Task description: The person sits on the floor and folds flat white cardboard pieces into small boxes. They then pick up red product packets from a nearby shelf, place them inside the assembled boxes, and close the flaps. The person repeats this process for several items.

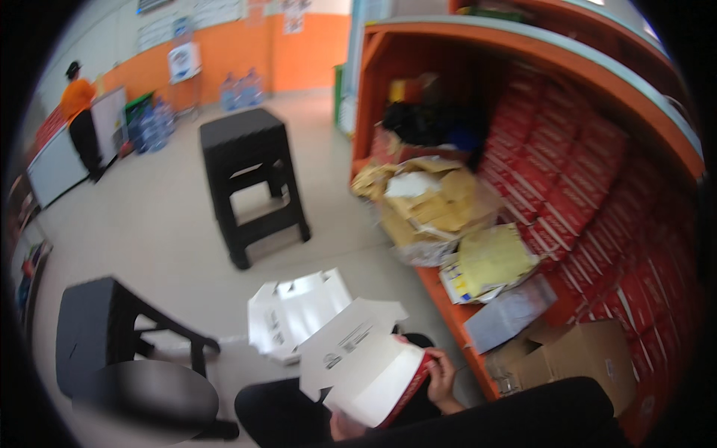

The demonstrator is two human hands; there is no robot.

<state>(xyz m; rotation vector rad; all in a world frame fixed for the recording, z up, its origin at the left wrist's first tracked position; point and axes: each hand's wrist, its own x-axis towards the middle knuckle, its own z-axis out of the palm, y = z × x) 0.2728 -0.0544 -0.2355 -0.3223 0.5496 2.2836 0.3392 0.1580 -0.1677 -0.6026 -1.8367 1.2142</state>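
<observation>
A partly folded cardboard box (pixel 377 381), white inside with a red outer wall, lies over my lap, its wide flap with dark print standing up on the far left side. My right hand (pixel 442 379) is closed on the red wall at the right end. At the near left corner my left hand (pixel 348 426) grips the same box, most of its fingers hidden under the card. Just beyond it are flat white box blanks (pixel 295 313), low down over the floor.
Black plastic stools stand ahead (pixel 246 179) and at left (pixel 104 336). On the right, an orange shelf (pixel 441 299) holds stacked red boxes (pixel 553 157), brown paper (pixel 437 201) and an open carton (pixel 582 358). A person in orange (pixel 77 104) stands far left, near water bottles (pixel 153 127).
</observation>
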